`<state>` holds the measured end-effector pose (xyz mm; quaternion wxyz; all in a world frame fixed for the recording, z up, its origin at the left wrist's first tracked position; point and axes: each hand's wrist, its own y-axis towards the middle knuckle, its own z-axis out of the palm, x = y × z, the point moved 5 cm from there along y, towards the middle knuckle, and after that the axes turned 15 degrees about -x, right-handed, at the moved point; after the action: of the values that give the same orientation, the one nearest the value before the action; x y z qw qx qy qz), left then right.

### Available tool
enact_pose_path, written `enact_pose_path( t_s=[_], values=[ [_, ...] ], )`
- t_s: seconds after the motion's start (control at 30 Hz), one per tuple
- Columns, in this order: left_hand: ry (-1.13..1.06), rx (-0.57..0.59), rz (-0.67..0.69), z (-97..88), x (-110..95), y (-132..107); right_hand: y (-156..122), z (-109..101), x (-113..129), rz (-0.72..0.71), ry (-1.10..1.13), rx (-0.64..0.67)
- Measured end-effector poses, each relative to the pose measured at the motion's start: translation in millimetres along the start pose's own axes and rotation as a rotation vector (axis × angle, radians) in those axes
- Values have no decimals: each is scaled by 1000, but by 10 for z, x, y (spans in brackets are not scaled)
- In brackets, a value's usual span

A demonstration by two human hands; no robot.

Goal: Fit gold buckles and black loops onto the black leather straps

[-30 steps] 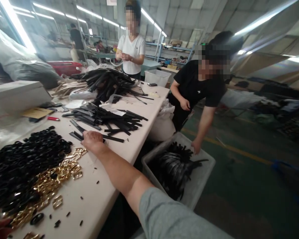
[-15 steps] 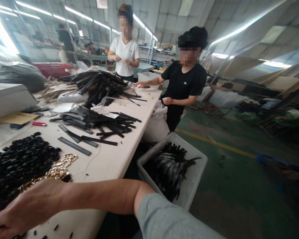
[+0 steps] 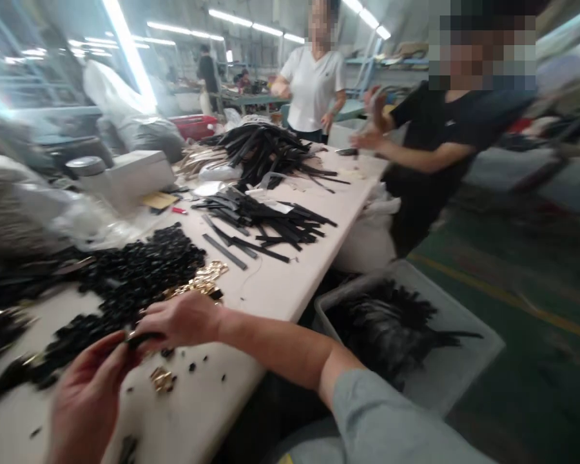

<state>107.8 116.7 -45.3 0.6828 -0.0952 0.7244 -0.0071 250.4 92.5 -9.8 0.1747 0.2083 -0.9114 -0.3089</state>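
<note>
Low over the near end of the table, my two hands meet at a short black strap [image 3: 147,337]. My left hand [image 3: 94,386] pinches its end, where a small shiny metal piece shows between the fingertips. From the right, my right hand [image 3: 181,319] is closed on the same strap; its fingers are partly hidden and blurred. Just beyond them lies a heap of small black loops [image 3: 142,270], with gold buckles [image 3: 205,278] along its right side. A smaller cluster of gold buckles [image 3: 162,380] sits below my right hand.
Black strips [image 3: 270,222] lie farther along the white table [image 3: 270,290], before a taller pile of straps [image 3: 265,145]. A plastic bin [image 3: 464,380] of black strips stands right of the table. Two people, one in a white shirt [image 3: 314,84], one in black [image 3: 430,142], stand beyond.
The view has swung left, bringing my left hand into sight. My right hand now meets it at the strap. The person in black has raised their hands off the table.
</note>
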Motion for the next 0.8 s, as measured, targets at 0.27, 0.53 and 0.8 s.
enact_pose_path(
  t_s=[0.27, 0.53, 0.8],
  values=[
    [-231, 78, -46, -17, 75, 101, -35, 4, -220, 142, 326, -172],
    [-253, 87, -55, -35, 65, 83, -43, -4, -207, 165, 398, -182],
    [-228, 47, -88, -103, 62, 144, -98, 69, -407, 361, 372, -52]
  ],
)
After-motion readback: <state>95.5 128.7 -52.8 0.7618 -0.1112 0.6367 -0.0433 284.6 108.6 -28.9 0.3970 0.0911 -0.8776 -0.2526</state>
